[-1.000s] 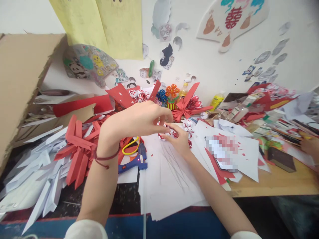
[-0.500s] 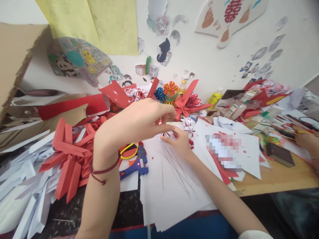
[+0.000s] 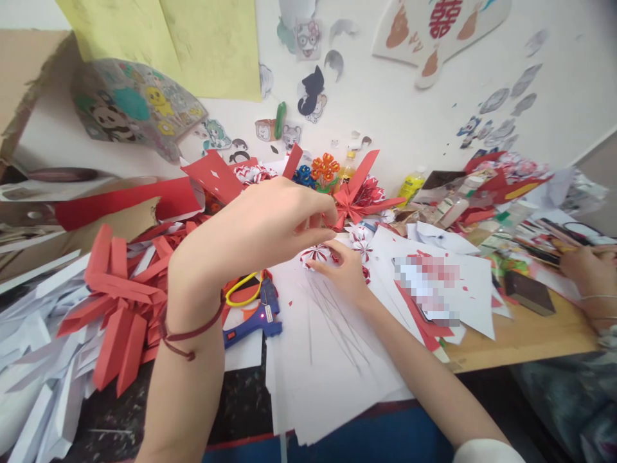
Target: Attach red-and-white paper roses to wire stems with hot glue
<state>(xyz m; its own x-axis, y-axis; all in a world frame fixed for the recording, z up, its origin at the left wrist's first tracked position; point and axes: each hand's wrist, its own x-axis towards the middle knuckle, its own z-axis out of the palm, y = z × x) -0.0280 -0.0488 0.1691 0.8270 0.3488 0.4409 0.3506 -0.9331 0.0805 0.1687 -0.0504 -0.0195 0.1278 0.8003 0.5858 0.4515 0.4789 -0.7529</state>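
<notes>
A red-and-white folded paper flower [image 3: 315, 255] rests over the white paper sheets [image 3: 313, 386]. My right hand [image 3: 346, 273] grips its right side between thumb and fingers. Arched above the flower is my left hand [image 3: 284, 215], its fingers curled and its thumb near the index finger; whatever they pinch is hidden. More red-and-white paper flowers [image 3: 361, 247] lie just beyond my right hand. Thin grey lines [image 3: 337, 328], perhaps wires, cross the sheets below. To the left, a blue glue gun [image 3: 263, 315] with a lit light lies by a yellow loop handle [image 3: 242, 290].
Folded red paper strips [image 3: 125, 289] and white strips [image 3: 58, 366] are heaped at left. A phone [image 3: 419, 292] lies among papers at right. Bottles [image 3: 412, 186] and paper bouquets [image 3: 359, 193] line the wall. Another person's hand [image 3: 585, 270] is at the far right.
The view has shifted slightly, moving most things left. More of the paper flower shows beneath my left hand. Both hands keep nearly the same pose. The other person's hand shows more fully.
</notes>
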